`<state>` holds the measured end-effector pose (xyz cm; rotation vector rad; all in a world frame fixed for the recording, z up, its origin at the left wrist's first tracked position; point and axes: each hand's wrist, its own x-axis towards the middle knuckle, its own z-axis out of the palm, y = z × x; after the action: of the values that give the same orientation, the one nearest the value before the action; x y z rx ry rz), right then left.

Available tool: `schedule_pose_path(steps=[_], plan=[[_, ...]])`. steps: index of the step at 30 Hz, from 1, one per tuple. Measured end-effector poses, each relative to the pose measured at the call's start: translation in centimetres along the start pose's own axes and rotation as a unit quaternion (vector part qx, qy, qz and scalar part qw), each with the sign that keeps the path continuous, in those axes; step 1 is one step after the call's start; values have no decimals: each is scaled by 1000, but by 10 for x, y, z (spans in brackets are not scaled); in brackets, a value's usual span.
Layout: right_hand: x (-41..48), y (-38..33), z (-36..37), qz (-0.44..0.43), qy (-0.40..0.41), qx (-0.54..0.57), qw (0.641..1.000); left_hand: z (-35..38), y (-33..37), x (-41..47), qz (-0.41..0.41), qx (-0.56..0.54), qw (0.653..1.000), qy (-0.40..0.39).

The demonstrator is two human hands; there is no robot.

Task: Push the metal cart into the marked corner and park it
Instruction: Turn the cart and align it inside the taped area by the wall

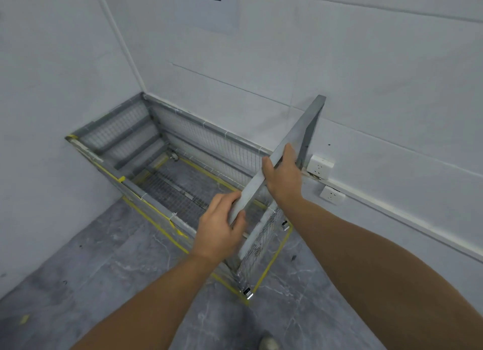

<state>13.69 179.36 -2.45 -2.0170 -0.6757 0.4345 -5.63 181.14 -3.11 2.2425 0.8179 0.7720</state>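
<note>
The grey metal cart (167,145), a wire-mesh cage on castors, stands in the room's corner with its far end and right side against the white walls. Yellow floor tape (271,266) outlines a rectangle around its base. A flat grey handle bar (295,143) runs across the cart's near end and rises to the upper right. My left hand (219,232) is wrapped around the bar's lower part. My right hand (283,174) grips the same bar higher up. A shiny castor (247,293) at the near corner sits on the tape line.
A paper sign (206,4) with characters hangs on the wall above the corner. Two wall sockets (320,166) (332,195) sit just right of the handle bar. The grey marble floor (104,271) lies open to the left and in front. A shoe tip (269,343) shows at the bottom.
</note>
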Motion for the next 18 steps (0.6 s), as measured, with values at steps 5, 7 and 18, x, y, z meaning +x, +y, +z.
schedule_pose_path(steps=[5, 7, 18], plan=[[3, 7, 2, -8, 1, 4, 1000, 1, 0, 0, -3, 6, 1000, 7], [2, 5, 1, -16, 3, 1, 1000, 0, 1, -1, -7, 13, 1000, 4], [-2, -3, -17, -48, -12, -119, 992, -9, 5, -6, 4, 55, 998, -22]])
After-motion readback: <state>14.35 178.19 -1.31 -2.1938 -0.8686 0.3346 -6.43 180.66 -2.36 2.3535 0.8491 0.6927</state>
